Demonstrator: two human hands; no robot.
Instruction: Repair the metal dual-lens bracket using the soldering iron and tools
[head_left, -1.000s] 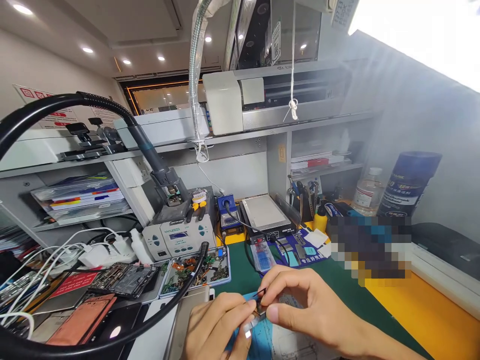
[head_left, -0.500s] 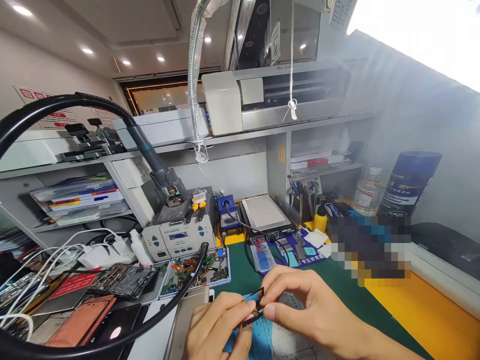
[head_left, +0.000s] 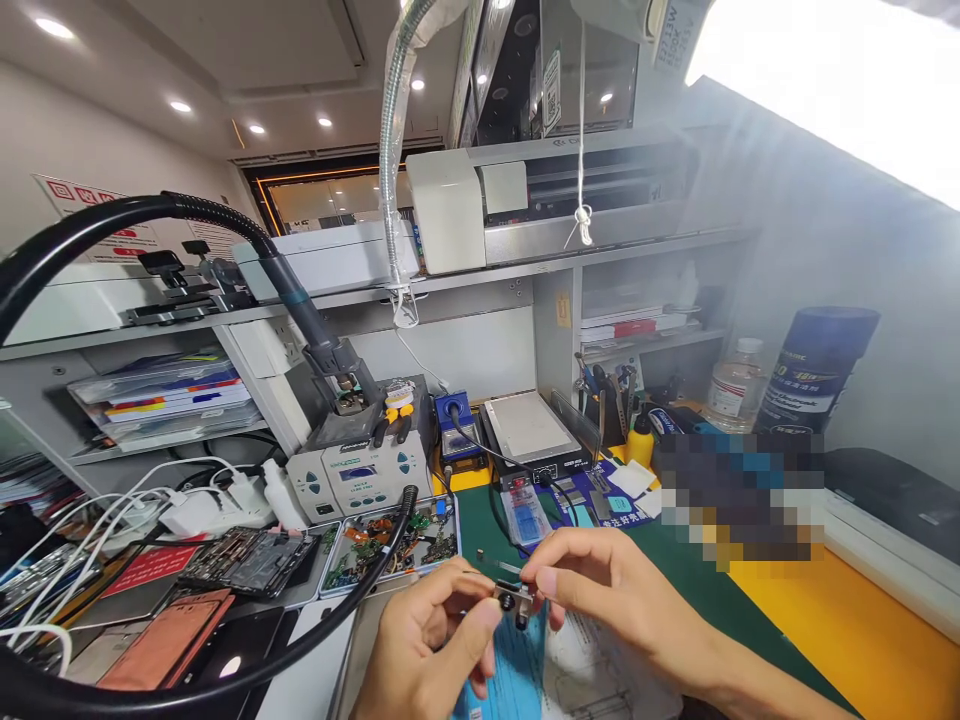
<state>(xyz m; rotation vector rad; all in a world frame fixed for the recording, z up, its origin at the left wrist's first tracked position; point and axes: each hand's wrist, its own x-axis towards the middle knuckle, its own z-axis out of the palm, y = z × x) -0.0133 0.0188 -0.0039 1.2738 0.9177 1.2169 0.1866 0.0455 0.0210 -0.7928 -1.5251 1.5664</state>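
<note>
Between my two hands is a small phone camera module (head_left: 514,601), silvery with dark round lenses and a thin strip sticking out at the top. My left hand (head_left: 431,635) pinches its left side between thumb and fingers. At the module's right edge, the thumb and fingertips of my right hand (head_left: 615,590) are closed on it too. Below lie a light blue sheet (head_left: 510,675) and a pale printed sheet (head_left: 592,665). Fingers hide parts of the module.
Left of my hands, a tray (head_left: 457,530) holds many small circuit parts. A black hose (head_left: 300,655) curves past it from the hot-air station (head_left: 356,485). Phone shells (head_left: 161,640) lie at left. A spray can (head_left: 817,370) and bottle (head_left: 735,385) stand at right.
The module has been turned and raised slightly, so its round lenses now face me. My left thumb has come round to its front, and the fingers of both hands have shifted their hold.
</note>
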